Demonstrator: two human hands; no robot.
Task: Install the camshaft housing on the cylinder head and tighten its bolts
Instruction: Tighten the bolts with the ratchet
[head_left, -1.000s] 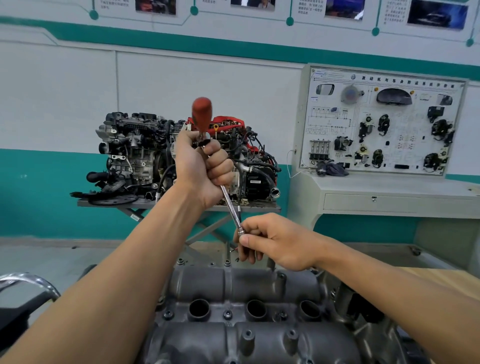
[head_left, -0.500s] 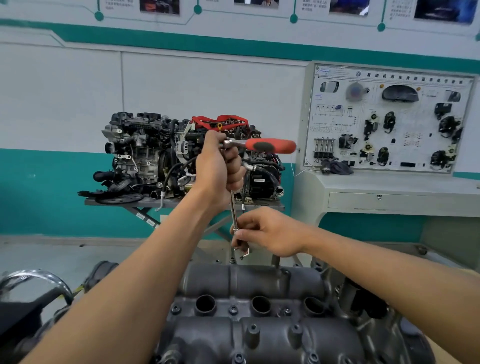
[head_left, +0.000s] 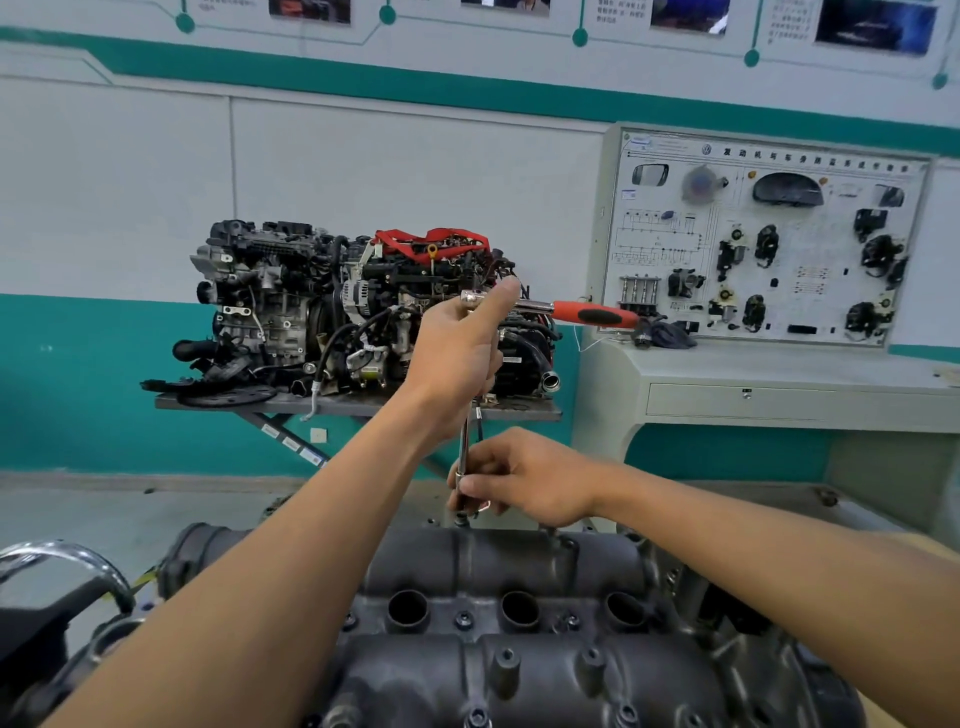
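Orange-handled ratchet (head_left: 558, 309) has swung from upright to the right, probably tightening the far-edge bolt (head_left: 460, 517) of the seated camshaft housing (head_left: 519, 564). Left hand (head_left: 457, 353) grips its head, thumb stretched; right hand (head_left: 530, 483) pinches the extension (head_left: 462, 452).

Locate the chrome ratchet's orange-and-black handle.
Head view, right of centre: the orange-and-black handle juts level rightward from the left hand gripping the ratchet head, its tip overlapping the lower left corner of the white training board.
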